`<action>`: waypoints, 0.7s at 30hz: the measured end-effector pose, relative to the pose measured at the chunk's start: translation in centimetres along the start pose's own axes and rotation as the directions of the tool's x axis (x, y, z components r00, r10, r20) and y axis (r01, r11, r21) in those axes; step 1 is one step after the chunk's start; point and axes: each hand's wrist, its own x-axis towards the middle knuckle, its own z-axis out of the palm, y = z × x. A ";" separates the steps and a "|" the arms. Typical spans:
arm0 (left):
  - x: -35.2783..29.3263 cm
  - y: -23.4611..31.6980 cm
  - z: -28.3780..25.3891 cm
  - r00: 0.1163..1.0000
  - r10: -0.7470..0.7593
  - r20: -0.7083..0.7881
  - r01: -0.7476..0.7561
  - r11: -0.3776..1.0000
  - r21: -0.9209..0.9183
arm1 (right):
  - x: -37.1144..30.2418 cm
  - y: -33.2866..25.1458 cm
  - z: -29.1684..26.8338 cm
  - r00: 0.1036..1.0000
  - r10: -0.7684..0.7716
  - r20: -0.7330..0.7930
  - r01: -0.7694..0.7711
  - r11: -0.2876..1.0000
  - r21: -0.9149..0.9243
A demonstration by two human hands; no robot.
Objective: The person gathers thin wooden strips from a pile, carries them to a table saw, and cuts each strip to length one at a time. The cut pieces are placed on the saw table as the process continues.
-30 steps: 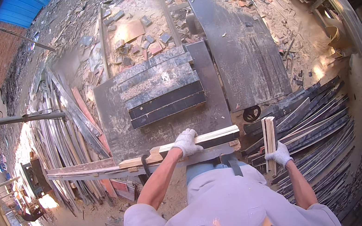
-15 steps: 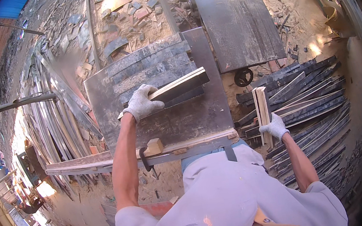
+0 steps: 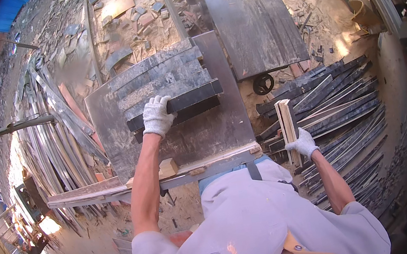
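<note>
My left hand [image 3: 158,116], in a pale knitted glove, is closed over the left part of a dark-faced plywood strip [image 3: 194,97]. That strip lies along the near side of a row of dark strips [image 3: 161,73] on the flat worktable [image 3: 204,134]. Another dark strip [image 3: 203,110] shows just below it, partly behind my hand. Off the table's right side, my right hand [image 3: 302,144], gloved too, grips a small bundle of plywood strips [image 3: 284,117]. Their pale layered edges show, and they point away from me.
A wooden block [image 3: 168,167] rests by the pale rail [image 3: 214,160] at the table's near edge. Piled dark strips [image 3: 342,106] cover the ground at right. Beyond stand a second dark panel [image 3: 256,24] and a handwheel [image 3: 263,84]. Long strips [image 3: 50,123] lie at left; offcuts litter the far ground.
The strip under my left hand has turned, so its dark face shows where the pale edge was. My right hand still holds its bundle. The whole view has shifted slightly.
</note>
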 end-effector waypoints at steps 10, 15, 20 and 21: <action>-3.4 3.1 -2.5 0.992 -0.050 -0.115 0.050 0.999 -0.004 | -1.1 -1.5 -0.9 0.998 -0.039 -0.051 0.038 0.999 -0.022; -7.4 3.3 1.8 0.992 0.055 -0.109 -0.050 0.997 0.056 | 0.9 1.6 1.4 0.994 -0.069 -0.090 0.063 0.995 -0.073; -6.7 2.8 4.2 0.955 -0.043 -0.294 0.084 0.988 0.128 | 0.2 0.0 0.3 0.995 -0.101 0.028 0.101 0.995 0.016; -6.2 2.9 3.7 0.951 -0.102 -0.291 0.136 0.986 0.096 | -0.9 -2.1 -0.9 0.987 -0.152 0.057 0.150 0.988 0.038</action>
